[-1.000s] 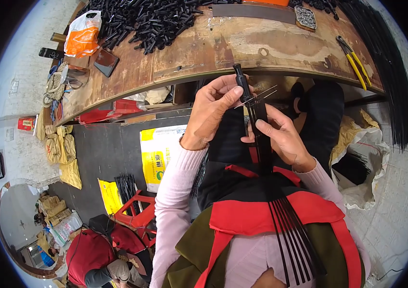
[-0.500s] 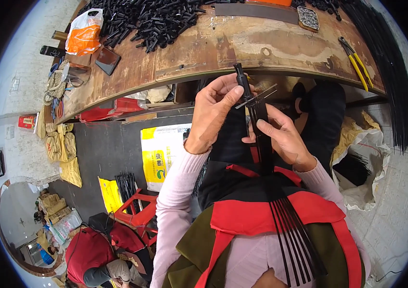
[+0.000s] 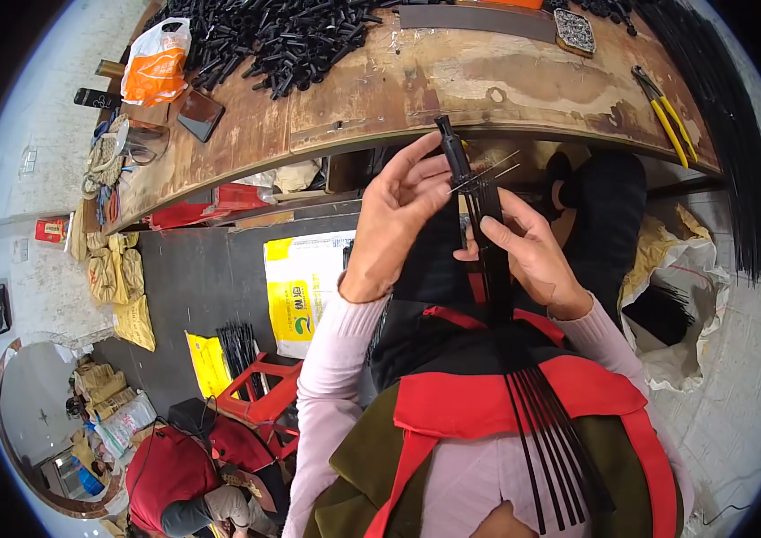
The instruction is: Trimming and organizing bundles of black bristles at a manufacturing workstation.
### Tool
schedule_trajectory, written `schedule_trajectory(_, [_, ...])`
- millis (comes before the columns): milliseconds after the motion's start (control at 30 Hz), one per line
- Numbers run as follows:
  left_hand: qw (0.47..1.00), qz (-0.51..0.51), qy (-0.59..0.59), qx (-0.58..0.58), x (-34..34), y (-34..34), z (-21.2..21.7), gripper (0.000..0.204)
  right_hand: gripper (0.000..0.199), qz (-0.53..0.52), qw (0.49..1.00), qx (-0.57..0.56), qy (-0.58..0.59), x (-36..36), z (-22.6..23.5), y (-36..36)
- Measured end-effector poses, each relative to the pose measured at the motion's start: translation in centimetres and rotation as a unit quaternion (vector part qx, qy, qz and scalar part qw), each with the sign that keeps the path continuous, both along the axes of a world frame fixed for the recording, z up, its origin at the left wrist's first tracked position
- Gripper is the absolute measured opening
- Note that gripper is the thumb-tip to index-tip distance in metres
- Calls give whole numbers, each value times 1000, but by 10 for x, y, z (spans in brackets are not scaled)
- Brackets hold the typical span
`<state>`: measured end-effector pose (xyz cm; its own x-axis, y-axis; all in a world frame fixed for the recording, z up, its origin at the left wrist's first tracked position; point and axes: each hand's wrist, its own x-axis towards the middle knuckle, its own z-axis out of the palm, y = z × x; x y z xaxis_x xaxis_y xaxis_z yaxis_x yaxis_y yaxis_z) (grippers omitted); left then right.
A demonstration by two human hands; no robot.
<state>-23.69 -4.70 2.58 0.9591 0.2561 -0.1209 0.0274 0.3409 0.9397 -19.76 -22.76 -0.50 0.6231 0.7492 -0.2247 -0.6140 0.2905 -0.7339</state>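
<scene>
the slim plastic rod assembly between the hands is black, with thin pale grey wires crossing it. the long thin ribs running down over the lap are black too. the apron with broad straps is bright red over olive green cloth, and the ribbed knit sleeves are pale pink. the worn wooden workbench is mottled brown with lighter tan patches. the heap of small plastic parts on it is black. the thin plastic bag is orange and white. the pliers have yellow handles. the woven sack on the dark grey floor is yellow and white with green print.
</scene>
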Motion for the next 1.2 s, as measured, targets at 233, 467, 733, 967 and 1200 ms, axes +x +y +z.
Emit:
schedule_trajectory(233, [999,16,-14,25,-4,-3,5,69,39,1,1000,1,-16,-2,0,5])
schedule_trajectory(467, [986,-81,-50,-139,6,9,-17,73,31,40,999,25,-21,6,-4,1])
schedule_trajectory(733, [997,-62,19,-43,5,4,-3,40,29,24,999,36,-14,7,4,1])
schedule_trajectory(967, [998,-19,-46,31,-13,0,6,32,33,-11,991,56,-122,2,10,11])
schedule_trajectory(1200, [997,-24,-52,-43,-14,-9,12,32,35,-54,988,50,-138,-4,16,15])
